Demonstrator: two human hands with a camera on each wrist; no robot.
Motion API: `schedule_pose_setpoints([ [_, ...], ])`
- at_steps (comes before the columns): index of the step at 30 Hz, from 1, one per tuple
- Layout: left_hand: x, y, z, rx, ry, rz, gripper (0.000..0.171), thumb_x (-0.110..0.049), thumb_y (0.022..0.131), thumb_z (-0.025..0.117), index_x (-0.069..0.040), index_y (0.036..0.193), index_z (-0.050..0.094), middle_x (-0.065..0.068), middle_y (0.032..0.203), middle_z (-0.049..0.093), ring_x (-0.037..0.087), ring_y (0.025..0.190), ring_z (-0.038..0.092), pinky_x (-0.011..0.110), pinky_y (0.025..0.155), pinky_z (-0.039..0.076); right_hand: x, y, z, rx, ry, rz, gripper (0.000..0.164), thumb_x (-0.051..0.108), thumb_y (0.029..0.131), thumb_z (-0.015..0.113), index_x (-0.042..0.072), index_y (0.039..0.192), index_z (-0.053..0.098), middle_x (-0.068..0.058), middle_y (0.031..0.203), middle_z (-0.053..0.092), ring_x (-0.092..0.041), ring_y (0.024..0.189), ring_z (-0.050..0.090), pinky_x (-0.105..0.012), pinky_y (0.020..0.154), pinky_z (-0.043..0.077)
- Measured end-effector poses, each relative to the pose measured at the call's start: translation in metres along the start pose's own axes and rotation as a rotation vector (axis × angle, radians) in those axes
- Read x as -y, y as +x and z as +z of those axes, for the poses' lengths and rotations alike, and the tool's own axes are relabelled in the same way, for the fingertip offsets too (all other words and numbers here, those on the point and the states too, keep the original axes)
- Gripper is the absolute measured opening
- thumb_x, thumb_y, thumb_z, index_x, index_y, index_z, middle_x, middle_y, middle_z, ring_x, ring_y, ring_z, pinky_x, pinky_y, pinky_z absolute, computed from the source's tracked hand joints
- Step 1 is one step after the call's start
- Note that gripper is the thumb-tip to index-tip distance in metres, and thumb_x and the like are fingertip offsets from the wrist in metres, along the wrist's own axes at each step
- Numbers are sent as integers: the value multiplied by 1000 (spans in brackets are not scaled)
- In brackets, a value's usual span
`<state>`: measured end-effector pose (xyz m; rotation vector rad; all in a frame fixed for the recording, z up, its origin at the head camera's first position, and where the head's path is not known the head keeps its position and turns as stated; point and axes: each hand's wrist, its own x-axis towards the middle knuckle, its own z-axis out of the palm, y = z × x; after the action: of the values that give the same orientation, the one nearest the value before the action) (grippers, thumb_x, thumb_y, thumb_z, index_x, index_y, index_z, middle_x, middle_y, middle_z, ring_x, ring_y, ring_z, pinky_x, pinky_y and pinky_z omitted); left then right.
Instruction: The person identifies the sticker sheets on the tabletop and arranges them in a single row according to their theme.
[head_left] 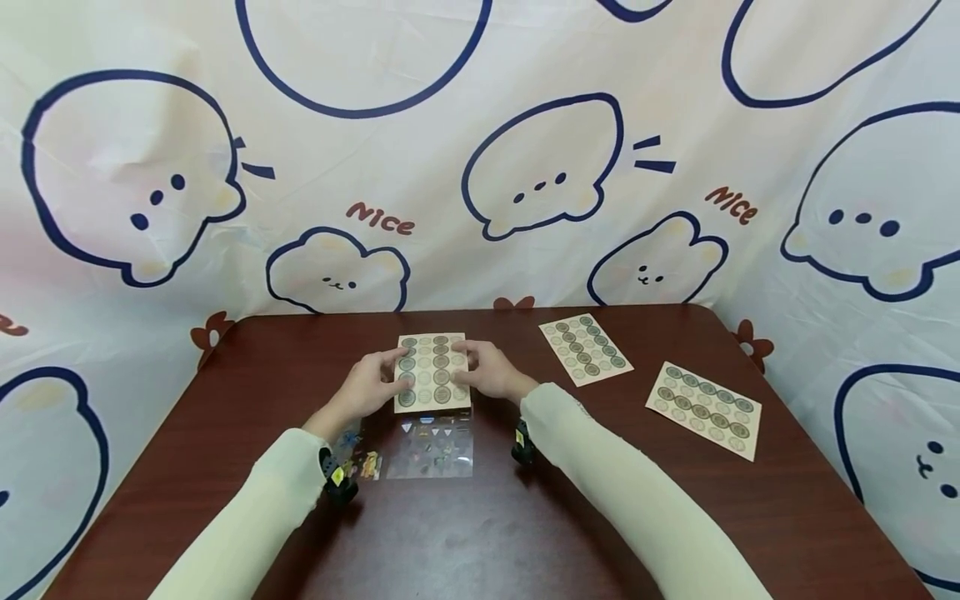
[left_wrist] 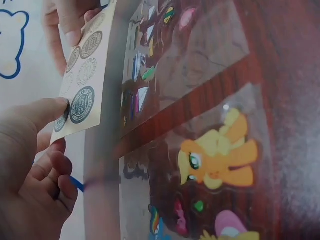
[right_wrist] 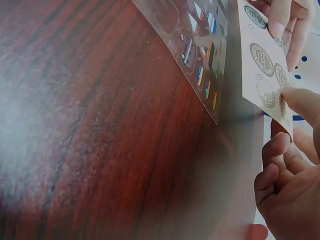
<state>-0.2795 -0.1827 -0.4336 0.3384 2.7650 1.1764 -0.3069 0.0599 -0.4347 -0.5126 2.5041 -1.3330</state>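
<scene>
Both hands hold one cream sheet of round stickers (head_left: 424, 372) between them, tilted up over the far middle of the table. The left hand (head_left: 366, 383) pinches its left edge, thumb on the printed face and fingers behind. At the opposite edge the right hand (head_left: 491, 371) grips it the same way, thumb in front, as the right wrist view shows. Rows of dark and pale round seals cover the sheet (left_wrist: 82, 85). Just nearer than it lies a clear sticker sheet (head_left: 430, 454) with small coloured figures. Another clear sheet with an orange pony (left_wrist: 220, 157) lies beside that, partly under the left wrist.
Two more cream sheets of round stickers lie flat on the right side, one farther back (head_left: 586, 349) and one nearer the right edge (head_left: 703, 410). The brown table (head_left: 480, 533) meets a cartoon-printed cloth (head_left: 435, 167) at its far edge.
</scene>
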Motion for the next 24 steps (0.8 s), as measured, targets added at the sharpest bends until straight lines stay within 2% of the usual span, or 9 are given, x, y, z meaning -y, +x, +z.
schedule_pose_setpoints([
  [6, -5, -9, -4, -30, 4, 11, 59, -18, 97, 67, -4, 150, 46, 15, 101, 64, 19, 72, 56, 32, 57, 49, 4, -6, 0, 0, -90, -13, 56, 15, 95, 70, 9, 147, 51, -11, 102, 70, -11, 71, 59, -23, 67, 46],
  [15, -12, -20, -3, -40, 27, 57, 59, -19, 98, 67, -4, 150, 47, 13, 97, 65, 17, 68, 56, 31, 55, 47, 4, -19, -1, -4, -128, -63, 55, 16, 95, 70, 9, 147, 51, -10, 107, 68, -12, 72, 56, -24, 69, 46],
  [24, -19, -24, 2, -48, 50, 81, 57, -20, 97, 68, -3, 147, 50, 10, 96, 65, 16, 71, 56, 30, 60, 47, 0, -27, -5, 10, -103, -95, 58, 14, 94, 71, 5, 147, 50, -12, 107, 72, -16, 83, 66, -22, 72, 50],
])
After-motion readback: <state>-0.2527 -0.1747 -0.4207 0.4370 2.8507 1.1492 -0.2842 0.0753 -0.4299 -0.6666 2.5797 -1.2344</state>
